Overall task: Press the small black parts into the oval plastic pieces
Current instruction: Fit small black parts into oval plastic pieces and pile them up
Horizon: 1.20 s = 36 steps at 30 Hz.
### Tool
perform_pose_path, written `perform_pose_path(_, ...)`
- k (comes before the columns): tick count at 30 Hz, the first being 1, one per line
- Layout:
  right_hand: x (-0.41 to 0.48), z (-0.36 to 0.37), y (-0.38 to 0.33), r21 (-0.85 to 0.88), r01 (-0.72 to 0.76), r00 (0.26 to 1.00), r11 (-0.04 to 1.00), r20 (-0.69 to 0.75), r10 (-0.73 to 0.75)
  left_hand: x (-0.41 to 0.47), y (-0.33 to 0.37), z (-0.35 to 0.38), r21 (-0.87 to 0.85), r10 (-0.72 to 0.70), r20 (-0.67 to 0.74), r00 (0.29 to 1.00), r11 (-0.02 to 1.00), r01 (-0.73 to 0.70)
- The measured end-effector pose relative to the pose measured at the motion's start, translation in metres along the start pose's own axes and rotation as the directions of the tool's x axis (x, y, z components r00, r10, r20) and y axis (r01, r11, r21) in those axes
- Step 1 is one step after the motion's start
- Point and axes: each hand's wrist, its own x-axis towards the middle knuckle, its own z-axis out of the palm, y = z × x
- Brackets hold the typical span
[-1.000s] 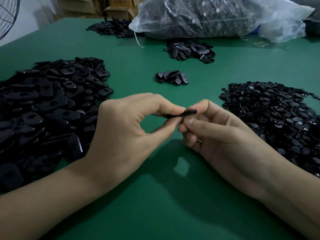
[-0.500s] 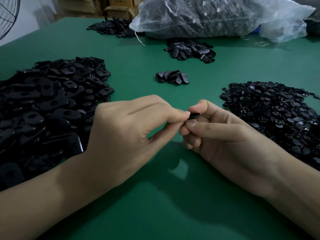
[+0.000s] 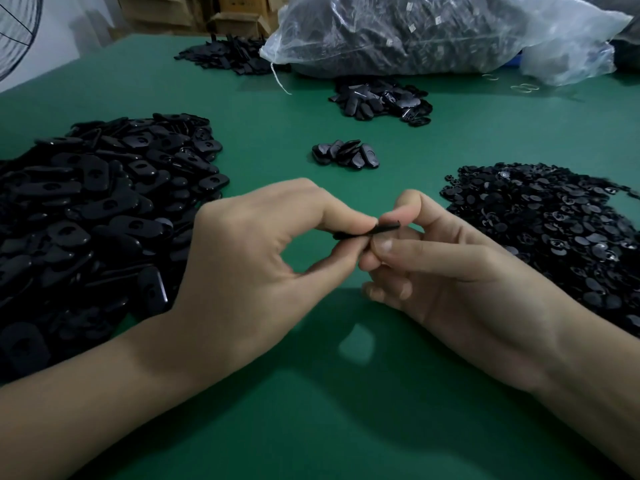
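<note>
A flat black oval plastic piece (image 3: 382,228) is held edge-on over the green table, between both hands. My left hand (image 3: 256,265) pinches its left end between thumb and forefinger. My right hand (image 3: 446,268) pinches its right end, thumb underneath and forefinger on top. Any small black part on it is hidden by my fingertips. A big heap of oval pieces (image 3: 93,209) lies at the left. A heap of small black parts (image 3: 554,230) lies at the right.
A small cluster of oval pieces (image 3: 346,154) lies beyond my hands, another pile (image 3: 381,100) further back, and a third pile (image 3: 225,57) at the far left. A large clear bag of black parts (image 3: 433,32) lies across the back. The green table (image 3: 311,410) continues toward me.
My left fingers drew back from a tight squeeze over the piece, so more of its edge shows. My right thumb moved a little under it. Both hands stayed in place.
</note>
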Motion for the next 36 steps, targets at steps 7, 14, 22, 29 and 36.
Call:
perform_pose_path(7,0.0,-0.001,0.004,-0.247,0.191,0.977,0.95,-0.049,-0.209,0.002,-0.005,0.001,-0.156,-0.14,0.044,0.989,0.977,0.145)
perform_pose_path(14,0.004,-0.002,0.009,-0.43,0.213,0.951,0.877,-0.114,-0.287,0.002,-0.019,0.006,-0.264,-0.307,0.122,0.944,0.907,0.329)
perform_pose_path(22,0.006,-0.011,0.009,-0.472,0.147,0.927,0.869,-0.24,-0.288,0.009,-0.012,0.0,-0.025,-0.154,0.238,0.959,0.986,0.165)
perform_pose_path(29,0.008,-0.015,0.012,-0.701,0.162,0.918,0.694,-0.152,-0.367,0.05,-0.033,-0.006,0.015,-0.356,0.241,0.903,0.931,0.364)
perform_pose_path(36,0.006,-0.018,0.009,-0.856,0.155,0.92,0.494,-0.057,-0.388,0.117,-0.092,0.033,0.218,-0.406,0.127,0.905,0.901,0.374)
